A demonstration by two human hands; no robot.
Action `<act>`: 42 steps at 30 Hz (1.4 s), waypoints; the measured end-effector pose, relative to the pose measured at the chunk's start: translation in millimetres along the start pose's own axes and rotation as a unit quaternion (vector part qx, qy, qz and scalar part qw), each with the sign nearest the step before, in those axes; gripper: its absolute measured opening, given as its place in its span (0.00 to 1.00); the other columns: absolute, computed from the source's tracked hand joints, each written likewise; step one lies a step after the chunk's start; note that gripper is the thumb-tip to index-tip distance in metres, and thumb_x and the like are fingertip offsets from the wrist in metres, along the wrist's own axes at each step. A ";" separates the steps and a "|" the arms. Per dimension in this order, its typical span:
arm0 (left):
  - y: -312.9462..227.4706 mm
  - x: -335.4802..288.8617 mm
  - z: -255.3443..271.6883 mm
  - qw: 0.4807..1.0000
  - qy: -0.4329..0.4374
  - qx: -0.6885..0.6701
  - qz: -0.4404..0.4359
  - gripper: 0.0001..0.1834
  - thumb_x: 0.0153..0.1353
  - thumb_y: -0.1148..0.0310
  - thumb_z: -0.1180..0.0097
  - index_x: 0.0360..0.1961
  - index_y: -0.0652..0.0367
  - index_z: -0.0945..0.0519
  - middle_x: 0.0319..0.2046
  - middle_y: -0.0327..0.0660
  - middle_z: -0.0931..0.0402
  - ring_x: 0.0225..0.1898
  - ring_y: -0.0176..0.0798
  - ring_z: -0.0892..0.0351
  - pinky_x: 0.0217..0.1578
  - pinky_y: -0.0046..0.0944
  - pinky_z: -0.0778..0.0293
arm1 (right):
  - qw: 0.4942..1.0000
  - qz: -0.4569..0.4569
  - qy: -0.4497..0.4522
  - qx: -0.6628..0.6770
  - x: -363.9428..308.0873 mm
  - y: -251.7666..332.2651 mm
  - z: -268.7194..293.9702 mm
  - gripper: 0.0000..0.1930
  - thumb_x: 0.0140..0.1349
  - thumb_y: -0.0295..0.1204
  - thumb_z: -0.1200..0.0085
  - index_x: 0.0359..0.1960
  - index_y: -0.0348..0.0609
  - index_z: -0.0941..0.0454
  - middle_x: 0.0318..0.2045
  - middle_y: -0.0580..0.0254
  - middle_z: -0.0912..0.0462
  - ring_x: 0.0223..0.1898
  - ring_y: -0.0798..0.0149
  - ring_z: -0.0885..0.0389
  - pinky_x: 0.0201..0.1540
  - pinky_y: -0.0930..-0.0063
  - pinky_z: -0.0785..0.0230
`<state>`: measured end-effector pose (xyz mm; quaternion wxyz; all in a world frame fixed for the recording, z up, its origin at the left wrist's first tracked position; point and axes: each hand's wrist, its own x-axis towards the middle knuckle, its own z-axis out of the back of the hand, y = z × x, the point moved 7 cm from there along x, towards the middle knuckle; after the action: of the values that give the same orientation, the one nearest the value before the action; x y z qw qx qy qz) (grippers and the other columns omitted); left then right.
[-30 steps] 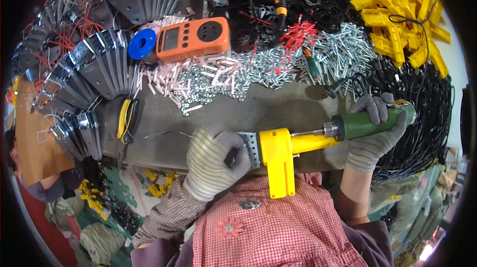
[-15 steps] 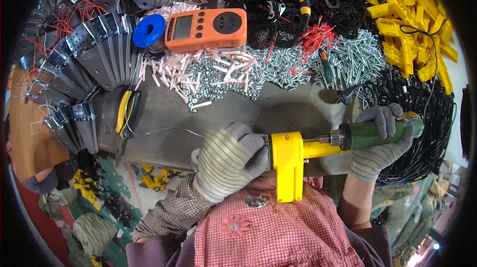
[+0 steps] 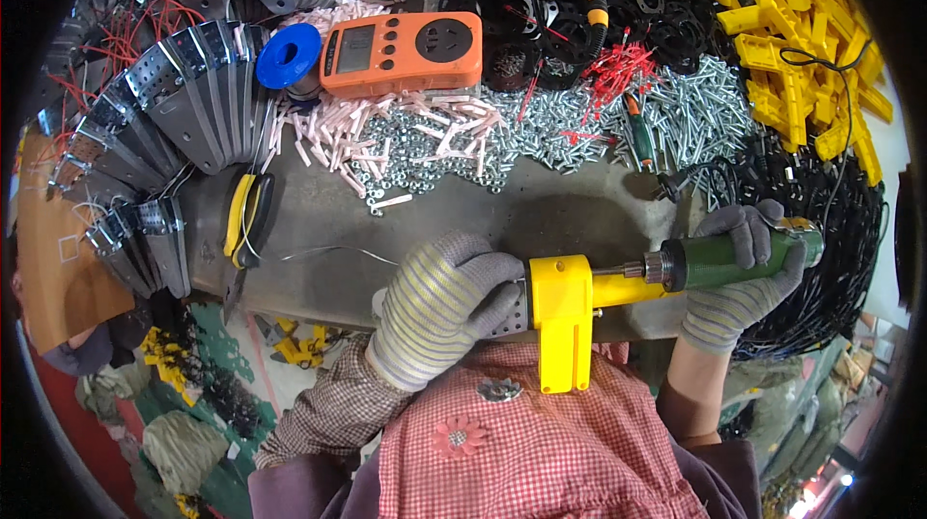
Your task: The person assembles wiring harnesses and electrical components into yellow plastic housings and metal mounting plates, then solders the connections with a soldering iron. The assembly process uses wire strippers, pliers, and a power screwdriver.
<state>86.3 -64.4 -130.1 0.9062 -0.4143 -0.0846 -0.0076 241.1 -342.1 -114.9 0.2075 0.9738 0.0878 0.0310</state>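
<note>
My left hand [image 3: 442, 307], in a striped grey glove, is closed around a dark metal piece with small holes [image 3: 516, 314], mostly covered by the fingers. That piece meets a yellow plastic housing [image 3: 564, 326], whose handle part hangs down in front of my apron. Wrapped in my right hand [image 3: 742, 287], also gloved, is a green electric screwdriver [image 3: 710, 261], lying level and pointing left. Its bit [image 3: 632, 270] reaches the housing's upper right side; the very tip is hidden. A thin silvery wire [image 3: 333, 249] runs along the bench toward my left hand.
Yellow-handled pliers [image 3: 243, 220] lie left on the bench. Behind are loose screws [image 3: 695, 104], nuts [image 3: 425, 147], pale pink tubes [image 3: 319, 138], an orange meter [image 3: 401, 54] and a blue spool [image 3: 290, 58]. Grey metal plates [image 3: 193, 113] stand left; yellow housings [image 3: 772, 27] and black cords [image 3: 830, 239] fill the right.
My left hand has shifted slightly and its fingers have rolled, baring more of the metal piece with holes. The housing has moved a touch right; the screwdriver has hardly moved.
</note>
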 end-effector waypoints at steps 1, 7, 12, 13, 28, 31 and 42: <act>3.5 -1.9 -1.2 1.000 -0.003 -0.006 0.004 0.16 0.54 0.70 0.24 0.46 0.53 0.10 0.41 0.42 0.20 0.43 0.48 0.17 0.45 0.46 0.19 | 1.000 -0.005 -0.002 0.007 1.0 -1.9 -1.2 0.20 0.71 0.46 0.40 0.50 0.41 0.23 0.22 0.73 0.32 0.22 0.72 0.35 0.63 0.65 0.27; -0.2 -2.0 -0.8 1.000 -0.020 0.012 -0.009 0.16 0.55 0.68 0.24 0.46 0.51 0.10 0.41 0.41 0.19 0.44 0.48 0.17 0.45 0.46 0.19 | 1.000 -0.012 0.003 0.009 2.0 -3.8 -1.3 0.20 0.71 0.46 0.40 0.49 0.41 0.23 0.22 0.72 0.31 0.22 0.72 0.34 0.64 0.64 0.27; 0.1 -1.9 -0.6 1.000 -0.023 0.007 -0.011 0.16 0.55 0.68 0.24 0.46 0.50 0.09 0.40 0.41 0.19 0.43 0.48 0.17 0.45 0.45 0.19 | 1.000 -0.017 0.009 0.023 1.6 -6.1 -3.9 0.20 0.71 0.47 0.41 0.48 0.42 0.23 0.22 0.72 0.30 0.22 0.71 0.33 0.62 0.66 0.26; 0.1 -2.5 -0.9 0.999 -0.028 0.012 -0.013 0.16 0.55 0.68 0.24 0.46 0.50 0.09 0.40 0.41 0.19 0.43 0.47 0.17 0.45 0.45 0.20 | 1.000 -0.011 0.005 0.015 1.7 -5.7 -3.3 0.20 0.71 0.47 0.41 0.48 0.42 0.24 0.22 0.72 0.31 0.22 0.72 0.33 0.62 0.66 0.26; 1.8 -4.3 -0.4 0.999 -0.039 -0.007 -0.008 0.15 0.54 0.69 0.24 0.45 0.53 0.09 0.40 0.40 0.18 0.41 0.47 0.16 0.43 0.45 0.19 | 1.000 -0.018 0.008 0.020 2.1 -5.5 -2.9 0.20 0.69 0.48 0.39 0.47 0.44 0.23 0.22 0.75 0.31 0.23 0.73 0.34 0.59 0.67 0.25; 0.6 -2.9 -0.2 0.999 -0.040 0.001 -0.028 0.15 0.55 0.69 0.23 0.45 0.53 0.09 0.39 0.40 0.18 0.41 0.47 0.16 0.43 0.45 0.19 | 1.000 -0.010 -0.004 0.023 0.9 -6.7 -4.3 0.20 0.69 0.47 0.39 0.47 0.44 0.23 0.22 0.74 0.31 0.23 0.73 0.34 0.59 0.67 0.25; -10.8 -4.6 -0.9 0.993 -0.056 0.072 -0.079 0.17 0.52 0.72 0.25 0.46 0.52 0.09 0.39 0.40 0.16 0.40 0.48 0.16 0.42 0.47 0.19 | 0.999 -0.007 -0.007 0.043 2.2 -10.9 -3.3 0.18 0.69 0.46 0.37 0.45 0.43 0.22 0.21 0.76 0.30 0.20 0.75 0.34 0.52 0.71 0.23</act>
<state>80.9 -72.4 -123.4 0.9240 -0.3398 -0.1679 -0.0499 241.2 -330.6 -116.2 0.1663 0.9813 0.0947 0.0185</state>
